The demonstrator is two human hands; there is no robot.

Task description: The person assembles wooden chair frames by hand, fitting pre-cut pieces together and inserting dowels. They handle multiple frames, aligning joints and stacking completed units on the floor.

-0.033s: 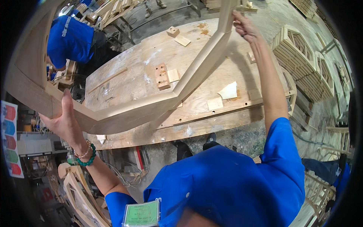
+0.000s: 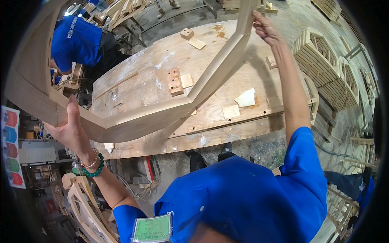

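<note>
In the head view, the person's left hand [image 2: 71, 131] is gripping a large angled wooden frame [image 2: 148, 115] at its near left corner, the thumb lying up along the inner side and the palm pressing on the outer edge, while the right hand [image 2: 267, 30] is closing its fingers on the edge of the frame's far right part; the frame is spanning the table [image 2: 142, 67] from near left to far right, and whether its underside is touching the top cannot be told. Green and pale beaded bracelets [image 2: 95, 168] are circling the left wrist. Beyond the frame, a drilled wooden block [image 2: 175, 82] is lying mid-table beside a flat piece [image 2: 186, 80], a smaller block [image 2: 186, 33] is sitting at the far side, and a thin strip [image 2: 116, 86] is lying to the left. Nearer and to the right, an irregular pale piece [image 2: 246, 98] is resting just beside a square one [image 2: 231, 111]. Stacked wooden frames [image 2: 320, 73] are standing right of the table, and a co-worker in blue [image 2: 77, 42] is bending over at the far left
</note>
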